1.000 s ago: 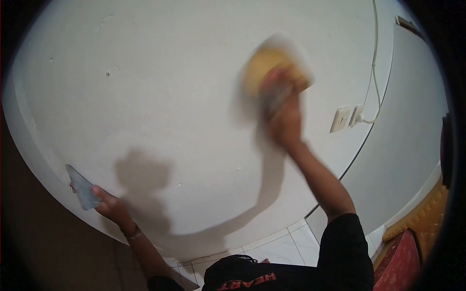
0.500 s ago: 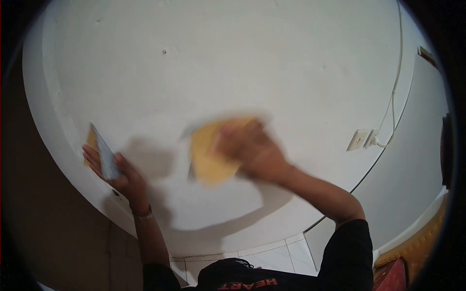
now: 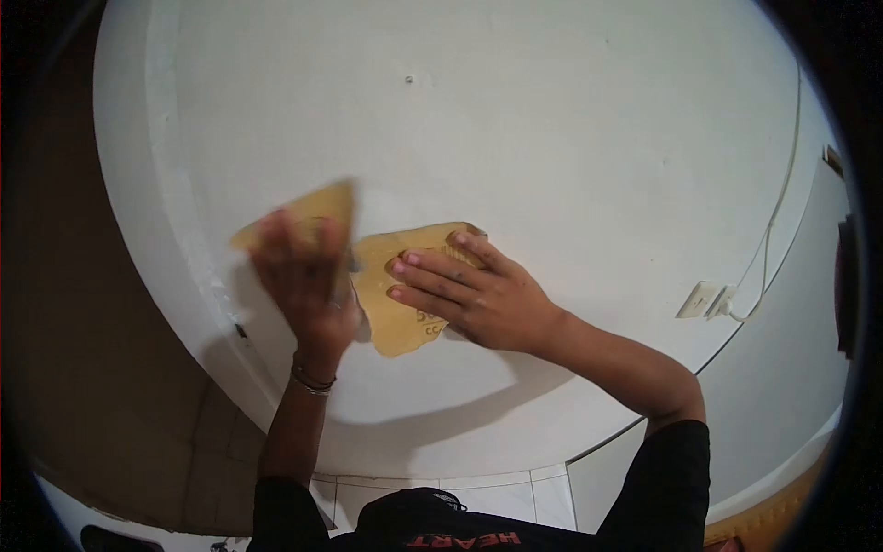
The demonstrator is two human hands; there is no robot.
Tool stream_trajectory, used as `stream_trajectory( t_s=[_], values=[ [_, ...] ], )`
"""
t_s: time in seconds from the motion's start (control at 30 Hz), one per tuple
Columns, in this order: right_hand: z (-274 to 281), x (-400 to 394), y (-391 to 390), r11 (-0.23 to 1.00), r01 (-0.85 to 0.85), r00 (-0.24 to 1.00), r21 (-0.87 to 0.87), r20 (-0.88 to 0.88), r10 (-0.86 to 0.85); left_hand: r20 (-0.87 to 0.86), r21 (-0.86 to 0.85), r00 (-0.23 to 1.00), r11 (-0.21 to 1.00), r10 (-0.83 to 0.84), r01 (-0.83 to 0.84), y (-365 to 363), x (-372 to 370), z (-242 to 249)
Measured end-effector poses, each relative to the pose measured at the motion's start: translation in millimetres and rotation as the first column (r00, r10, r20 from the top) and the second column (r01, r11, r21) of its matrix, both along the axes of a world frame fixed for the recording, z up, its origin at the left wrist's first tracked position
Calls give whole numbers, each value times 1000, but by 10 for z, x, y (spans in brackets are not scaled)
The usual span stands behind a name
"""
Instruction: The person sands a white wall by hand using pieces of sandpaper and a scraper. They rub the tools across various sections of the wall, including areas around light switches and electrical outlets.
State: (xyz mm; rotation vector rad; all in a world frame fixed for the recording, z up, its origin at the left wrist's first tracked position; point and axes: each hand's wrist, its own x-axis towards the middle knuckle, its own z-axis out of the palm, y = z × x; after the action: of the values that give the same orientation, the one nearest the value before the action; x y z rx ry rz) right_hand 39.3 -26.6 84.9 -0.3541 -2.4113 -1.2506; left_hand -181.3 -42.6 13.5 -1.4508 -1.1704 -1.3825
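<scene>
My right hand (image 3: 474,290) lies with its fingers stretched over a tan sheet of sandpaper (image 3: 382,299), holding it flat against the white wall (image 3: 552,166). Printed letters show on the paper's back, and its lower edge is ragged. To the left, my left hand (image 3: 299,276) holds a second, folded piece of sandpaper (image 3: 326,201), the hand and paper smeared by motion. The fingers lie over the tan back of this piece. Its corner comes close to the left edge of the sheet under my right hand.
A small screw or nail hole (image 3: 409,80) marks the wall above. To the right sit a socket plate (image 3: 696,300) and a plug (image 3: 722,302) with a white cable (image 3: 771,225). Floor tiles (image 3: 487,498) run along the bottom, and a dark area (image 3: 110,386) borders the wall's left side.
My left hand has swung right and turned, bringing its sandpaper close to the other sheet. My right hand, blurred before, now shows sharply on its sandpaper. The view has shifted left.
</scene>
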Motion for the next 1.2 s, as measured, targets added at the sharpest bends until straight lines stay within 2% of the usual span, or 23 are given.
stream_trajectory(
  t_s=[0.07,0.13,0.2,0.23,0.33,0.37,0.4,0.43,0.5,0.53,0.63,0.67,0.73,0.77,0.8,0.83,0.9,0.97,1.03,1.07,1.1,1.17,1.2],
  values=[
    [132,20,-47,984,-23,997,-179,68,36,23,-35,999,999,-23,24,-14,-74,30],
    [591,161,22,988,98,993,123,-72,-89,95,1,992,996,-84,85,51,-269,104],
    [1044,354,167,968,102,889,231,-458,16,319,300,924,948,-209,111,263,-386,126],
    [1211,428,252,939,114,818,325,-567,97,339,271,931,962,-137,43,213,-254,138],
    [1281,154,267,877,221,733,426,-666,138,-37,-129,998,990,48,-53,19,104,-47],
    [1143,-26,208,928,168,787,333,-613,78,-113,-183,991,979,66,-86,-2,158,-43],
    [997,-185,125,937,216,903,275,-420,-86,-33,-109,997,992,-74,70,11,34,19],
    [876,-347,-27,964,172,962,201,-244,-121,99,-26,992,997,-73,76,53,-97,89],
    [937,-372,-3,988,50,983,147,-183,-23,378,334,873,925,-308,182,216,-305,274],
    [1081,-359,36,966,51,962,254,-274,22,378,339,874,924,-306,177,200,-293,277],
    [1765,-187,281,881,183,799,436,-588,125,159,10,987,1000,13,-15,62,2,156],
    [1982,-114,341,832,246,795,496,-595,120,14,-89,1000,996,24,-23,66,131,12],
    [2080,-316,272,686,396,787,611,-611,90,11,-126,994,986,-105,106,-7,225,-36],
    [1939,-548,150,993,-91,669,-77,-743,4,21,-131,990,981,-139,140,-45,165,-27],
    [1736,-742,209,919,125,881,374,-468,71,115,-63,987,991,-112,120,-24,77,-52],
    [1416,-947,175,908,-6,948,420,-287,139,202,-2,975,995,-98,100,30,-18,-83],
    [899,-1186,63,949,-262,962,176,-31,271,282,96,956,994,-79,54,80,-133,-174],
    [1068,-1057,47,955,-232,967,184,-64,247,352,117,933,992,-79,40,31,-219,-273],
    [1419,-792,7,964,-3,915,267,-387,111,386,166,916,985,-111,50,28,-344,-425],
    [1693,-539,31,809,105,910,579,-384,157,408,205,902,977,-144,63,10,-386,-502],
    [1770,-171,9,823,93,904,560,-394,166,403,184,907,982,-118,46,-61,-364,-550],
    [1678,306,4,915,51,690,400,-676,257,566,187,782,964,-262,187,-140,-421,-804],
    [1462,381,93,788,204,703,581,-647,295,603,206,739,953,-301,221,-184,-466,-921]
  ],
)
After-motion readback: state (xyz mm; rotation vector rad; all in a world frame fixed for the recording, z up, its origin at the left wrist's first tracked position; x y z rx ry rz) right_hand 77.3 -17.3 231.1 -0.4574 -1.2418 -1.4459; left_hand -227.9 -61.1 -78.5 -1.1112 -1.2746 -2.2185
